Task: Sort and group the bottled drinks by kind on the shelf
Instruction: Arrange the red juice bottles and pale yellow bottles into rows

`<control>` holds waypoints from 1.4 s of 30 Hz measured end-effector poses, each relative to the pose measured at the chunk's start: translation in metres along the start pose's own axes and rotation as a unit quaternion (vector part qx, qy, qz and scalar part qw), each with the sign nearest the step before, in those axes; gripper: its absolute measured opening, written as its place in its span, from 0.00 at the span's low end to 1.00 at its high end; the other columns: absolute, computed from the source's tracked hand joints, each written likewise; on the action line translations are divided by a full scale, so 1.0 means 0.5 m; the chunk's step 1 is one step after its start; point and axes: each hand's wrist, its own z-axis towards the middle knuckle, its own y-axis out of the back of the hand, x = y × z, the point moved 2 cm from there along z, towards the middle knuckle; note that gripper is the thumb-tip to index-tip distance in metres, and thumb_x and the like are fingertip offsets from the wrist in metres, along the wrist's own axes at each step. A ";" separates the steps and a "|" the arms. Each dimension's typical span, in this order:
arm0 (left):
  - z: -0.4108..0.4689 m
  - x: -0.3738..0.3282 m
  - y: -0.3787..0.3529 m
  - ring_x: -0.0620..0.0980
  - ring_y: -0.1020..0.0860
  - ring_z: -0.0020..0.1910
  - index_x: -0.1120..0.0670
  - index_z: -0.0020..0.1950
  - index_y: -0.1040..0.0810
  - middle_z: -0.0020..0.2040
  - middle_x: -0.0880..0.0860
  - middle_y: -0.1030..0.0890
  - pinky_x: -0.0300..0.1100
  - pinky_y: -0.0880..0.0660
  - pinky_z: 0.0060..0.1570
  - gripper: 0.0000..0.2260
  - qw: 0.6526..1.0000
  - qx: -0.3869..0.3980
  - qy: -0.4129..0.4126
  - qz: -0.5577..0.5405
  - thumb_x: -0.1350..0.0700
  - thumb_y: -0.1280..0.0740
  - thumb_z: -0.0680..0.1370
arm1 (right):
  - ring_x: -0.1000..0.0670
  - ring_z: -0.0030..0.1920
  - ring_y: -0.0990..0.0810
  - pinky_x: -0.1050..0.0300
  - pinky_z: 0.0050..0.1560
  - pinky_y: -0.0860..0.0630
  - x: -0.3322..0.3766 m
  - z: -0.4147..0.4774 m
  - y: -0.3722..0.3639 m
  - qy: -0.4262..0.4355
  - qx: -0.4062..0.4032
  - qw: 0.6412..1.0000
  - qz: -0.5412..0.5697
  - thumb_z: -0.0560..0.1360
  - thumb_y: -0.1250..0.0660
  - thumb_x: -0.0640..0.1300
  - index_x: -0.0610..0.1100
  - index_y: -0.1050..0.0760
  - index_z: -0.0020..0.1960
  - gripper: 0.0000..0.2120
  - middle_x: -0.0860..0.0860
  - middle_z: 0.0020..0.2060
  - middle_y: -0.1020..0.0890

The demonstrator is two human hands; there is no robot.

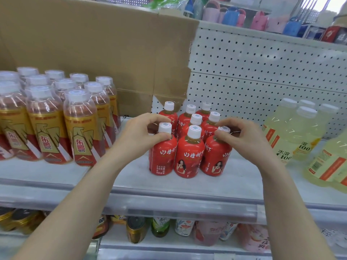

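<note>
Several small red bottles with white caps stand grouped at the middle of the white shelf (187, 186). My left hand (139, 136) pinches the cap of the front-left red bottle (162, 156). My right hand (244, 136) pinches the cap of the front-right red bottle (216, 156). Between them stands another red bottle (188, 158), untouched. To the left is a block of gold-and-red bottles (82, 132) with clear caps. On the right stand pale yellow bottles (293, 134).
A cardboard sheet (97, 53) leans against the pegboard back wall (262, 72) behind the gold bottles. A lower shelf holds mixed cans and bottles (159, 228). Coloured bags (232, 15) sit on the shelf above.
</note>
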 end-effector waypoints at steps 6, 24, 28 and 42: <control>0.006 0.009 -0.004 0.39 0.20 0.48 0.41 0.51 0.21 0.50 0.39 0.19 0.47 0.19 0.50 0.15 1.000 -0.021 0.011 0.020 0.45 0.22 0.68 | 0.49 0.47 0.15 0.53 0.48 0.18 -0.001 -0.002 0.002 -0.008 0.004 1.000 0.028 0.74 0.24 0.47 0.52 0.16 0.54 0.09 0.55 0.46 0.15; 0.002 -0.007 -0.002 0.38 0.25 0.59 0.46 0.63 0.20 0.58 0.39 0.22 0.37 0.27 0.62 0.14 0.998 0.010 -0.048 0.043 0.56 0.30 0.78 | 0.50 0.48 0.15 0.53 0.49 0.18 -0.003 0.000 -0.002 -0.007 0.003 0.999 0.046 0.74 0.24 0.46 0.51 0.16 0.56 0.10 0.53 0.47 0.14; 0.000 -0.005 -0.006 0.30 0.28 0.55 0.45 0.67 0.23 0.59 0.37 0.24 0.25 0.31 0.54 0.16 0.998 0.031 -0.044 0.040 0.54 0.31 0.79 | 0.53 0.46 0.16 0.52 0.51 0.18 0.001 -0.008 -0.004 0.000 -0.023 1.000 0.014 0.74 0.24 0.48 0.54 0.17 0.57 0.12 0.56 0.46 0.15; 0.010 0.006 -0.009 0.31 0.25 0.54 0.39 0.60 0.22 0.53 0.33 0.23 0.30 0.27 0.52 0.15 0.999 0.018 -0.049 0.004 0.54 0.28 0.77 | 0.53 0.43 0.15 0.52 0.48 0.17 0.007 -0.015 0.007 0.003 -0.036 0.999 -0.005 0.70 0.21 0.48 0.53 0.16 0.47 0.08 0.56 0.40 0.14</control>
